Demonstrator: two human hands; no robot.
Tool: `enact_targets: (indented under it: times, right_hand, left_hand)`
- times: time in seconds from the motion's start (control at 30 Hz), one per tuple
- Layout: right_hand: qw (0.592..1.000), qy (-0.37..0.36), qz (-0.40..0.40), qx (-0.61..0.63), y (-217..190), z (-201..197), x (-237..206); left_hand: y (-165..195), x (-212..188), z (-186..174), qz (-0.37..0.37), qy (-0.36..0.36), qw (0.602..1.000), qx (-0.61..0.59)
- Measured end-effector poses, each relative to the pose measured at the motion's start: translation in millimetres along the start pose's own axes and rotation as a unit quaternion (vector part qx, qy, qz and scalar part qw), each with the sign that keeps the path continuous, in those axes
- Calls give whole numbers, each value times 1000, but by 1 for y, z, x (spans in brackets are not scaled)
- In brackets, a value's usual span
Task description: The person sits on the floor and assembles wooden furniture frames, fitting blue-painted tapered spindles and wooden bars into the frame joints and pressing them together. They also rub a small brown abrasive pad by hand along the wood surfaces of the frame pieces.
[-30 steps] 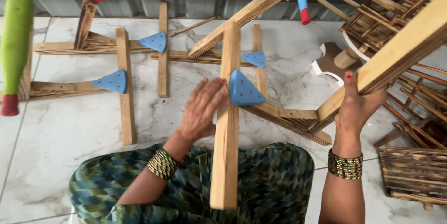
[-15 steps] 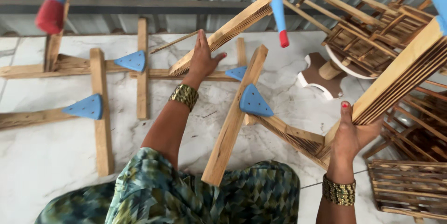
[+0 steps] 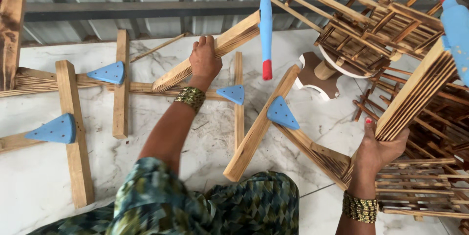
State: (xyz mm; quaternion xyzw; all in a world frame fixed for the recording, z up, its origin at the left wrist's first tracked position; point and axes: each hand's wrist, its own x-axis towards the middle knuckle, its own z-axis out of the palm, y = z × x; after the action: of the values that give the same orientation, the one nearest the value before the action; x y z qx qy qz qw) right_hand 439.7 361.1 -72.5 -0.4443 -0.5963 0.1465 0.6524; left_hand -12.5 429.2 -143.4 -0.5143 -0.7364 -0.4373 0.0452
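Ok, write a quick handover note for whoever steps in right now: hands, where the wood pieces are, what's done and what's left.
Left hand: reached forward, gripping a slanted wooden bar above the floor.
Right hand: holding the end of a slatted wooden panel.
Between them, a wooden cross frame with a blue corner bracket lies on the marble floor.
Done: several bracketed frames lie at left.
Left: both held pieces are not yet set down.

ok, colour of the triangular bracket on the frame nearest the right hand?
Blue triangular bracket, clearest in the head view.
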Motion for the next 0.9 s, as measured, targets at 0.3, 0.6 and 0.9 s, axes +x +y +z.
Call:
enact_targets:
  times: [0.3, 0.6, 0.9]
  right_hand:
    - [992, -36, -46, -110, 58, -6, 6]
    - [993, -40, -78, -84, 123, 43, -2]
    - [959, -5, -133, -252, 172, 93, -15]
  left_hand:
    - [-18, -38, -64, 101, -17, 984, -144]
    - [-31, -60, -144, -19, -115, 959, -257]
    - [-59, -43, -184, -40, -23, 931, -363]
